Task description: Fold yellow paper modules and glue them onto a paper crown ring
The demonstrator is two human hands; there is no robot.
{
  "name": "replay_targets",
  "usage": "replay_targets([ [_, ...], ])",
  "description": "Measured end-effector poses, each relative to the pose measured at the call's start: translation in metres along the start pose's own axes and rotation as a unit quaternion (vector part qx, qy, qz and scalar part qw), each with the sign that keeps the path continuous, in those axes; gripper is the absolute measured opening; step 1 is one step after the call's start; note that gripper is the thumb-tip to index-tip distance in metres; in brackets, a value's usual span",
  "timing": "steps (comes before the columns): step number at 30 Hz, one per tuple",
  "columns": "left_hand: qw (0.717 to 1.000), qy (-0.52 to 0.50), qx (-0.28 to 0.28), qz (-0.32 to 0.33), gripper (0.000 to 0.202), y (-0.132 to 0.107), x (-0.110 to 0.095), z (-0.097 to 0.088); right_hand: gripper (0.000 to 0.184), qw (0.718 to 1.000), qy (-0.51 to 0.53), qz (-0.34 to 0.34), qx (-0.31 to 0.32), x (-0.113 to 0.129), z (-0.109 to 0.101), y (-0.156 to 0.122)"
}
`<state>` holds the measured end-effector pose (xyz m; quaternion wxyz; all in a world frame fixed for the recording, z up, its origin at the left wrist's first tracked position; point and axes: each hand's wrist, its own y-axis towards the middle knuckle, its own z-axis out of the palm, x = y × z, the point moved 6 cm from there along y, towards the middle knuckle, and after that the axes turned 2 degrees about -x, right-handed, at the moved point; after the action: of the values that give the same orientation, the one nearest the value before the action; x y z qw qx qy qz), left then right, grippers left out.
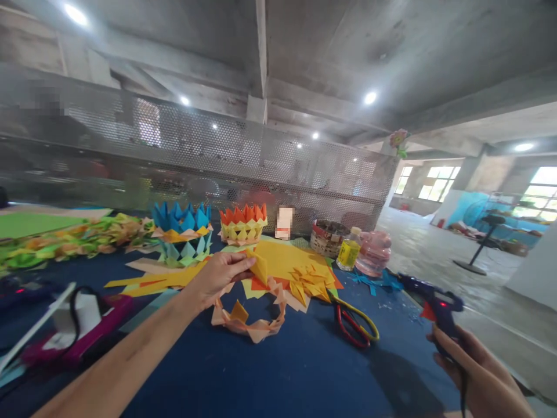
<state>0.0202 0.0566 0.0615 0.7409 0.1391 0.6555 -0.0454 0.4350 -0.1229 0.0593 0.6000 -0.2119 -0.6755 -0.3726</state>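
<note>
Between the thumb and fingers of my left hand (224, 274) is a folded yellow paper piece (258, 268), held above the back of a peach paper ring (256, 330). One orange-yellow folded piece (239, 312) sits at the ring's inner left. At the right, my right hand (478, 363) grips the handle of a dark blue glue gun (439, 302), its red light lit and its nozzle pointing left. Several more folded yellow pieces (311, 283) lie in a pile beyond the ring. Scissors (357, 325) with red and yellow handles rest to the ring's right.
Blue-and-green (185, 232) and orange-and-yellow (243, 225) paper crowns stand at the back. A yellow bottle (348, 249), a pink jar (373, 253) and a basket (329, 238) are to their right. A magenta power strip (78, 331) with a cord lies left. A perforated metal panel (261, 157) borders the table.
</note>
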Motion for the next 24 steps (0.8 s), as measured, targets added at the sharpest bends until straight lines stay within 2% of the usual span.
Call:
replay_targets([
  [4,1.0,-0.007,-0.02,0.005,0.031,0.003,0.001,-0.007,0.047,0.989,0.074,0.12,0.046,-0.002,0.034,-0.012],
  [9,0.999,0.001,-0.035,0.023,0.026,0.004,-0.002,-0.008,0.051,0.98,0.066,0.145,0.123,-0.006,0.084,-0.029],
  [13,0.999,0.01,-0.035,0.029,0.019,0.005,-0.003,-0.01,0.044,0.965,0.032,0.075,0.251,0.011,0.14,-0.049],
  [18,0.998,0.025,-0.045,0.029,0.012,0.005,-0.002,-0.015,0.053,0.927,-0.041,-0.012,0.373,0.025,0.2,-0.063],
  [21,0.998,0.037,-0.048,0.025,0.011,0.004,-0.004,-0.016,0.052,0.91,-0.074,-0.091,0.398,0.026,0.22,-0.069],
  [24,0.998,0.047,-0.045,0.017,0.011,0.003,-0.004,-0.015,0.049,0.901,-0.098,-0.162,0.39,0.023,0.224,-0.076],
])
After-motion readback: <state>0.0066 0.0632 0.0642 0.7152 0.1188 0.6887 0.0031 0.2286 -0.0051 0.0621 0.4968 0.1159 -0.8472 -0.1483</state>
